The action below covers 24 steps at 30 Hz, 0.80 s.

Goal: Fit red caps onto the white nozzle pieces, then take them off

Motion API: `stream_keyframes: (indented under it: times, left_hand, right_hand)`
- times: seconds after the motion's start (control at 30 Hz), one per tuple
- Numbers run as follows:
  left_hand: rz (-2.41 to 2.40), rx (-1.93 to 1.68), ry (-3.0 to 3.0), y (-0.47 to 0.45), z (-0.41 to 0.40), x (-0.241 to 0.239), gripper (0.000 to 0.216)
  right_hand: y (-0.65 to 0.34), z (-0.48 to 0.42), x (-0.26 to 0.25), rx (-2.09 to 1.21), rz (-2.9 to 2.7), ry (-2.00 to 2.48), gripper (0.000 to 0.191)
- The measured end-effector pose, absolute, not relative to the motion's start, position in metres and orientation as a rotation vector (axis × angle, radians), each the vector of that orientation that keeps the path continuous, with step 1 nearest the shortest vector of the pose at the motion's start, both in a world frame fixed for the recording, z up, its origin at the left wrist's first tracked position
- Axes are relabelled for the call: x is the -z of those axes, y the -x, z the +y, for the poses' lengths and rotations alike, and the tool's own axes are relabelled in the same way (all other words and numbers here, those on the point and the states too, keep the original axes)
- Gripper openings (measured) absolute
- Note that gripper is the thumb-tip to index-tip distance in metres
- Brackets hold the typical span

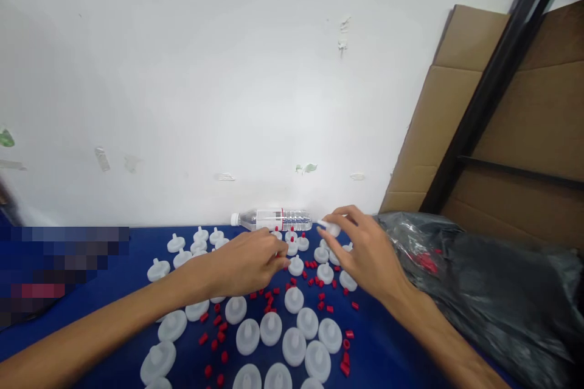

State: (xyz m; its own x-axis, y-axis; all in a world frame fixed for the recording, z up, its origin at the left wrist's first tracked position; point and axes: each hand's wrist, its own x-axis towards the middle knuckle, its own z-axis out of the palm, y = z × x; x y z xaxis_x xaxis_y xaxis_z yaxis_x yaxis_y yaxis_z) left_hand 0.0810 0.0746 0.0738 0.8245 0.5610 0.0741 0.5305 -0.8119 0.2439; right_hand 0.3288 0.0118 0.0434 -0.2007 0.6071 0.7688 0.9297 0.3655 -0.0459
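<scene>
Several white round disc-shaped plastic parts (271, 328) with a stub on top lie spread over a blue table (387, 352). Small red caps (219, 336) are scattered among them. My left hand (246, 261) reaches in from the lower left, fingers pinched together over the parts near the middle; what it pinches is too small to make out. My right hand (362, 252) comes in from the right and holds one white part (330, 228) between thumb and fingertips, just above the table.
A clear water bottle (274, 219) lies on its side against the white wall at the table's back. A black plastic bag (479, 285) with red pieces in it sits at right. Cardboard sheets (538, 121) and a black metal frame (493, 79) lean behind it.
</scene>
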Motion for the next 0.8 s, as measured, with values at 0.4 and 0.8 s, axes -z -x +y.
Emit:
stream_keyframes:
  times: [0.4, 0.8]
  left_hand:
    - [0.784, 0.005, -2.76, -0.082, 0.085, -0.063, 0.004]
    - [0.989, -0.248, -2.904, -0.079, 0.102, -0.055, 0.038]
  right_hand:
    - [-0.316, 0.005, -0.038, 0.141, -2.258, 1.289, 0.005]
    - [-0.304, -0.002, -0.04, 0.017, -2.328, 1.31, 0.009]
